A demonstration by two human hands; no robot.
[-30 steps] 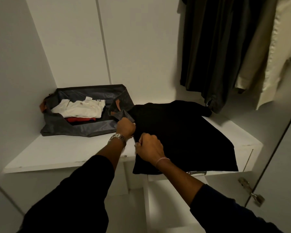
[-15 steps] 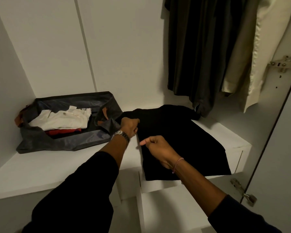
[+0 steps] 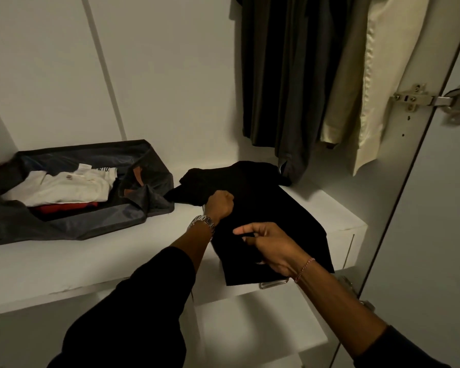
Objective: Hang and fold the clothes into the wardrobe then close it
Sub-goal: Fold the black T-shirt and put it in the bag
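Note:
A black garment [image 3: 266, 213] lies spread on the white wardrobe shelf [image 3: 91, 264], its lower hem hanging over the front edge. My left hand [image 3: 219, 204], with a watch on the wrist, grips the cloth near its upper left part in a closed fist. My right hand [image 3: 268, 245] hovers over the lower left edge with thumb and fingers pinching the fabric. The garment's folds are hard to read in the dim light.
A dark open fabric bag [image 3: 72, 192] with folded white and red clothes sits on the shelf's left. Dark and cream clothes [image 3: 316, 81] hang at the upper right. The open wardrobe door [image 3: 436, 208] with a hinge [image 3: 420, 100] stands right. A drawer handle [image 3: 274, 284] shows below the shelf.
My left hand has carried the garment's left edge rightward and farther back over the cloth. My right hand has shifted right along the lower edge.

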